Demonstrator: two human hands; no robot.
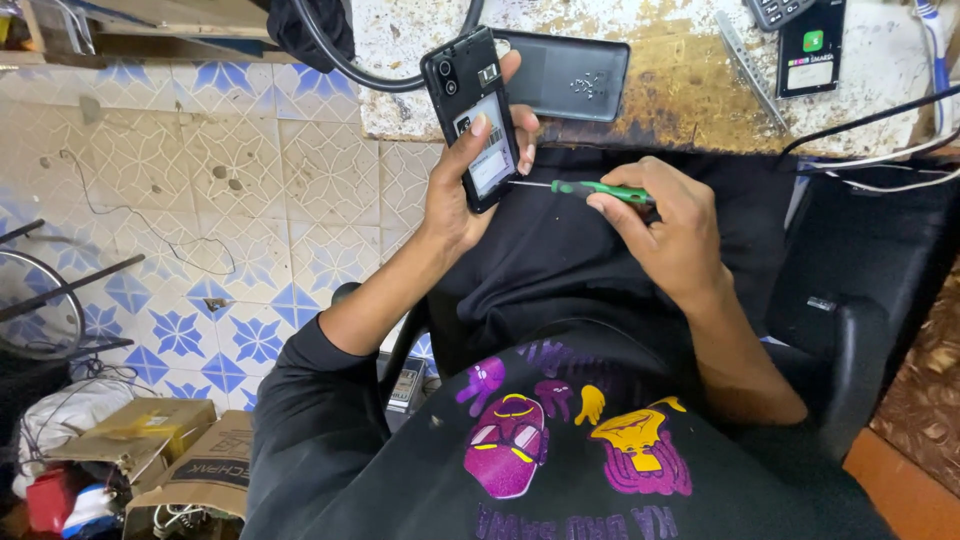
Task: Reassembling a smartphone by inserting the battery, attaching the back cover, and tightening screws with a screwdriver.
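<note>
My left hand [462,190] grips a black phone [472,115] with its back cover off, held upright over my lap, thumb across the exposed battery area. A green-handled screwdriver [590,188] sits in my right hand [668,225], lying level with its thin tip touching the phone's lower right edge. The detached dark back cover [575,75] lies flat on the stained workbench [680,95] just behind the phone.
Another black phone with a green icon [812,45] rests at the bench's right, beside a metal strip [745,65] and cables [880,150]. A black chair arm [850,340] is at my right. Tiled floor [230,200] at left holds cardboard boxes [180,455] and clutter.
</note>
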